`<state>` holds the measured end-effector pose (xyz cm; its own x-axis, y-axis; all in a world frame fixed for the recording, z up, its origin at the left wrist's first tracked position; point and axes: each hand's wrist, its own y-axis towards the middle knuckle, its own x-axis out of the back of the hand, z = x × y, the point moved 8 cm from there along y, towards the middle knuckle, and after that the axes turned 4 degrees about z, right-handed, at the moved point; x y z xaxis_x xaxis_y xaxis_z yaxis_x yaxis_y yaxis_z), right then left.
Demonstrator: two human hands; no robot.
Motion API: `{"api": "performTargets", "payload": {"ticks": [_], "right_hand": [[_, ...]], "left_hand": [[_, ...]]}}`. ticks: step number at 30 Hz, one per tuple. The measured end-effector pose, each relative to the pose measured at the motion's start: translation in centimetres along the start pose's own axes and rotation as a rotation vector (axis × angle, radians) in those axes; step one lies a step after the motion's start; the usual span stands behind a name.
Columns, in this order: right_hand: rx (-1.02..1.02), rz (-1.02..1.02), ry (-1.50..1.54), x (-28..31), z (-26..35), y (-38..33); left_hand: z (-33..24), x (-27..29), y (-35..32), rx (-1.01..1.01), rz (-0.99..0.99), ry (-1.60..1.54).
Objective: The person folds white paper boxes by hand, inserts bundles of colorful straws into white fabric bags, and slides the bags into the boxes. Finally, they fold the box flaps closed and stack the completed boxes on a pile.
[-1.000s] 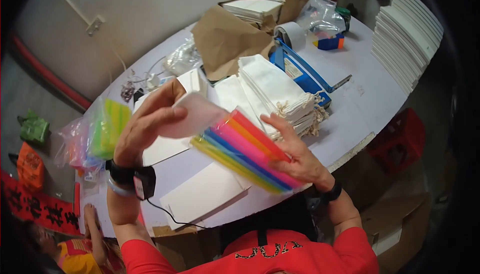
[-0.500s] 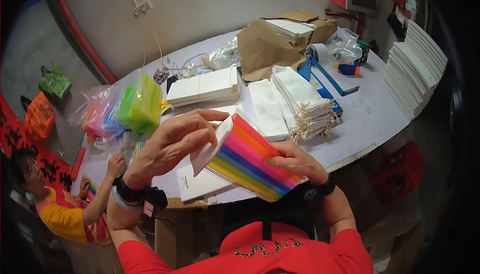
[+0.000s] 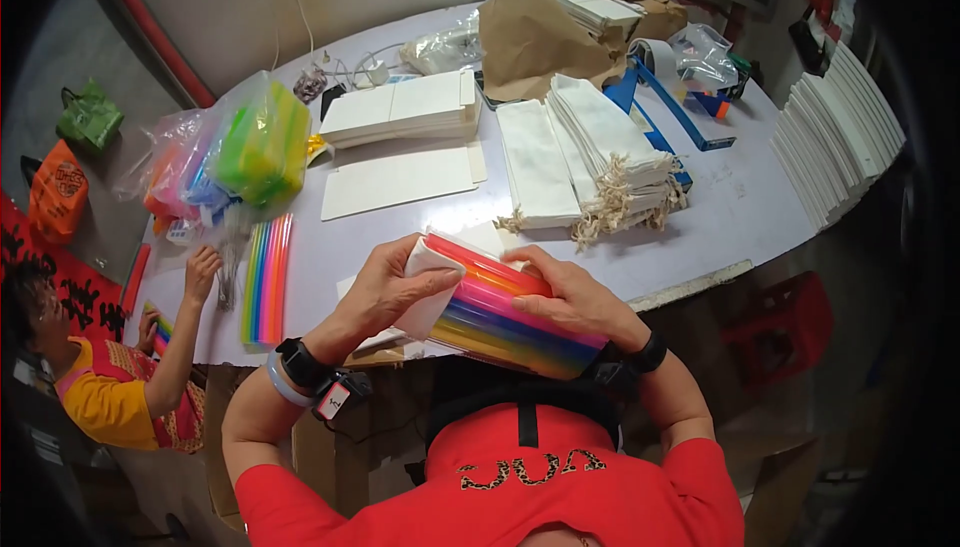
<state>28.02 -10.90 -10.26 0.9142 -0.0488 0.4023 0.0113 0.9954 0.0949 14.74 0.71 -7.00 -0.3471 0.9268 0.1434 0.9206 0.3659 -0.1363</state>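
A flat row of rainbow-coloured plastic tubes [image 3: 530, 322] is held in front of my body, over the table's near edge. A white pouch that looks like cloth [image 3: 428, 302] covers its left end. My left hand [image 3: 385, 292] pinches the pouch at that end, thumb on top and fingers hidden beneath. Gripping the tubes by their upper edge and middle, my right hand [image 3: 565, 292] has its thumb across their top face. White sheets or cards lie partly hidden under my hands. Beyond them lies a stack of white drawstring pouches [image 3: 600, 162] with tasselled cords.
Another row of coloured tubes [image 3: 267, 282] lies on the left, beside thin wire-like sticks [image 3: 228, 262] and a co-worker's hand [image 3: 203, 272]. Flat white boxes [image 3: 400, 112], a clear bag of coloured pieces [image 3: 262, 142], brown paper [image 3: 545, 37] and a blue tape dispenser [image 3: 680, 112] stand farther back.
My left hand has come down from the pouch's raised edge and now presses the pouch against the tubes. My right hand has shifted left along the tubes. The view has shifted too.
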Motion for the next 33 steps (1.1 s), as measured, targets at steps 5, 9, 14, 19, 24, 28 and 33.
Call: {"api": "performTargets", "payload": {"ticks": [5,9,14,19,24,28,33], "right_hand": [[-0.167,-0.237,-0.492,0.3,0.2,0.7],[-0.199,-0.364,-0.69,0.5,-1.2,1.8],[-0.192,-0.413,-0.674,1.2,-1.7,1.8],[-0.144,-0.439,-0.628,1.6,-0.7,1.7],[-0.173,-0.331,-0.769,-0.5,-2.0,0.6],[0.108,-0.438,-0.683,-1.1,0.8,-1.7],[-0.174,-0.079,-0.48,-4.3,-2.2,-1.7]], "left_hand": [[2.0,-0.1,1.4,0.021,-0.08,-0.032],[3.1,-1.0,2.4,0.012,-0.092,-0.044],[4.5,-1.2,3.2,0.005,-0.029,-0.188],[4.7,-1.4,3.0,0.019,0.009,-0.254],[7.4,-2.9,0.7,0.135,-0.017,-0.26],[10.2,-5.7,-2.4,0.216,-0.016,-0.338],[11.2,-6.5,-3.3,0.251,-0.017,-0.415]]}}
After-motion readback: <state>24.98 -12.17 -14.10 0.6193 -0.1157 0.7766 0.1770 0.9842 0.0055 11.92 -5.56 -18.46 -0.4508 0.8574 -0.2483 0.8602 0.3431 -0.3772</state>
